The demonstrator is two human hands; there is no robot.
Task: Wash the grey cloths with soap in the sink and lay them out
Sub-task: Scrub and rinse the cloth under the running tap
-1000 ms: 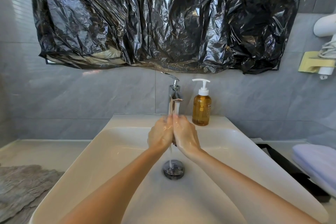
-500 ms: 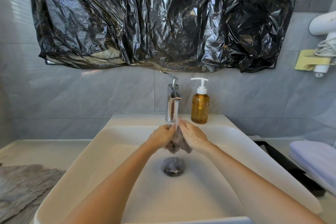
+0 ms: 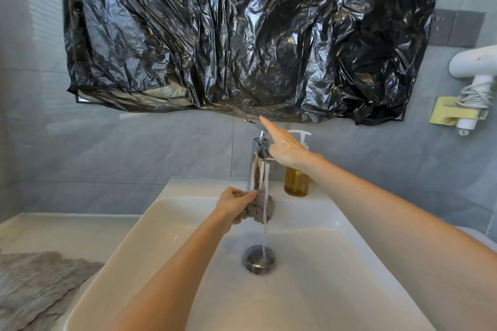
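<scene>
The left hand (image 3: 233, 206) is over the back of the white sink (image 3: 317, 277), its grip closed round a bunched, wet grey cloth (image 3: 260, 208); the cloth sits just under the spout of the chrome tap (image 3: 257, 166), and a thin stream of water (image 3: 265, 234) runs down over it into the round metal drain (image 3: 259, 259) below. The right hand (image 3: 285, 148) is raised beside the top of the tap; its grip holds nothing, and the outstretched index finger reaches the lever (image 3: 251, 122), though whether it is pressing I cannot tell. The hand looks wet and a little soapy. Behind that wrist stands the amber soap bottle (image 3: 295, 183) with a white pump, on the sink's back ledge just to the right of the tap. A second grey cloth (image 3: 35, 285) lies spread and rumpled on the pale worktop (image 3: 67, 231) to the left of the sink, well apart from the hands. On the grey tiled wall above, a crinkled black plastic sheet (image 3: 242, 35) hangs; a white hairdryer (image 3: 476, 62) sits in a holder at the far right.
</scene>
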